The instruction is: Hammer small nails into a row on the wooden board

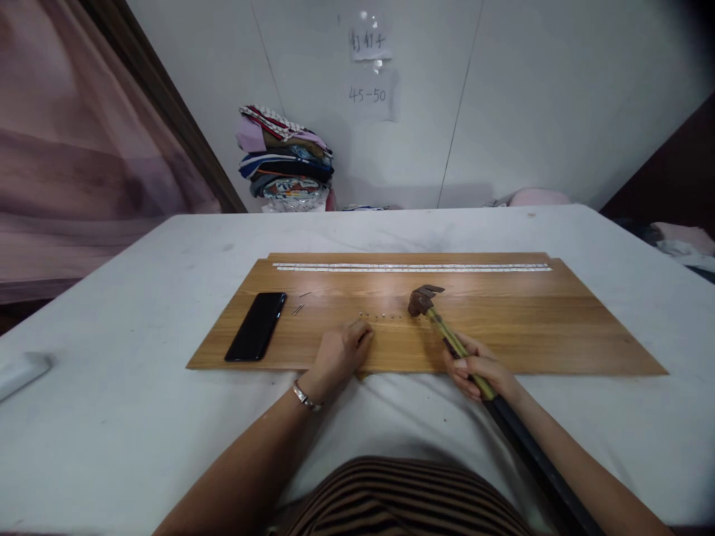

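Note:
A wooden board point(503, 327) lies on the white table. My right hand point(479, 371) is closed round the yellow and black handle of a hammer point(424, 300), whose rusty head rests on the board beside a short row of small nails point(383, 316) set in the wood. My left hand point(342, 353) rests on the board's near edge with its fingers curled, just left of the nail row; I cannot see anything in it. A bracelet is on that wrist.
A black phone point(256, 325) lies on the board's left end, with loose nails point(298, 308) next to it. A white strip point(413, 267) runs along the board's far edge. Folded cloth point(286, 160) is stacked by the wall. A white object point(19, 371) sits at the table's left edge.

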{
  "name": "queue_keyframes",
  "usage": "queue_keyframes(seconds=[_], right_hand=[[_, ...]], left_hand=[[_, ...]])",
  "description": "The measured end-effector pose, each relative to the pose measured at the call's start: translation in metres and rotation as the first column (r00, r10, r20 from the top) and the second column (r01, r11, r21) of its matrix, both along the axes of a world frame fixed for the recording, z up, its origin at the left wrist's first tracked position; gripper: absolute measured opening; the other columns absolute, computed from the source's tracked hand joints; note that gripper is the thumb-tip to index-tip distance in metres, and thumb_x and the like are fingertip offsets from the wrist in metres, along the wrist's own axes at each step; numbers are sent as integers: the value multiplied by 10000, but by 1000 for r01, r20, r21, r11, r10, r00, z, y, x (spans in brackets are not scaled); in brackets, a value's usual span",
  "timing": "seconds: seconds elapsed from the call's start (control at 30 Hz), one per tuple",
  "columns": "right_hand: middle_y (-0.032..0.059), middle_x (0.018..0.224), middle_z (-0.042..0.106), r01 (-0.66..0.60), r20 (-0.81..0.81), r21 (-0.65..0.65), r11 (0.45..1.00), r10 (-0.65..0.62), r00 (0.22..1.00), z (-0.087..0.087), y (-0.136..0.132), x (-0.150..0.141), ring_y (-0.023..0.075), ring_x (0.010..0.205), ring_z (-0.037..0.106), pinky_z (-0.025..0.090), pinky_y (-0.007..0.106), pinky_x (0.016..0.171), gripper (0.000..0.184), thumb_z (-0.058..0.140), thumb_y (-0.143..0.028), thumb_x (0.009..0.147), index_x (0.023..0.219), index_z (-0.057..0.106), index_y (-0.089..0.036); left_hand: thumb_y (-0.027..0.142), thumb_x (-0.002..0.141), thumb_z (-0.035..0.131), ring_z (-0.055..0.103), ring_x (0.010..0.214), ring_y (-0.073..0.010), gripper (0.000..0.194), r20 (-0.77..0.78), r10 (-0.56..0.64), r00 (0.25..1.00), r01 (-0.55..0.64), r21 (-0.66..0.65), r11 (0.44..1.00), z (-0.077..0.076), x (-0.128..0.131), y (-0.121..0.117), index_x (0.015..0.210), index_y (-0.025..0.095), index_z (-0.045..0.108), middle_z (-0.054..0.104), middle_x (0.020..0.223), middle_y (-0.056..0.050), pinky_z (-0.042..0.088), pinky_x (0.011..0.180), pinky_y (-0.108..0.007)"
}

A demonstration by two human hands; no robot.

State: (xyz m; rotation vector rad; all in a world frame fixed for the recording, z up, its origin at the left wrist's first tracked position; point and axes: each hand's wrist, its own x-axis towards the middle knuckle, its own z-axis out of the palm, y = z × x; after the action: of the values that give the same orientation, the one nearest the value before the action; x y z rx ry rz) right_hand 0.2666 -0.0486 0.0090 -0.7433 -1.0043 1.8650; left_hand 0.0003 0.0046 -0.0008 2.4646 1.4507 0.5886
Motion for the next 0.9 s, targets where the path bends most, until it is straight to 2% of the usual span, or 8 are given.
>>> queue_keyframes(seconds=[0.13,0.37,0.9], right_hand=[[-97,509,470,15,1,3,1000,-15,1000,1,0,0,19,264,302,287,125,253,231,620,-213,704,911,519,-188],[-94,518,491,-1,2,-17,1000,1,1000,-5,1,1,19,253,313,292,128,249,232,631,-219,695,893,515,-185],[-94,513,492,22,13,-22,1000,-22,1000,0,0,-1,19,254,315,294,127,247,234,633,-207,687,887,516,-179]], left_hand=[[233,898,446,569,759,-137,157,3,3,1000,-3,-12,1000,0,0,0,784,187,543,605,790,-18,415,693,-241],[224,896,451,560,736,-132,154,-3,0,1000,0,14,1000,0,0,0,772,188,535,598,775,-11,403,668,-234],[232,899,441,561,751,-137,167,-1,-7,1000,7,-11,1000,3,1,0,773,189,542,599,785,-19,409,677,-243]])
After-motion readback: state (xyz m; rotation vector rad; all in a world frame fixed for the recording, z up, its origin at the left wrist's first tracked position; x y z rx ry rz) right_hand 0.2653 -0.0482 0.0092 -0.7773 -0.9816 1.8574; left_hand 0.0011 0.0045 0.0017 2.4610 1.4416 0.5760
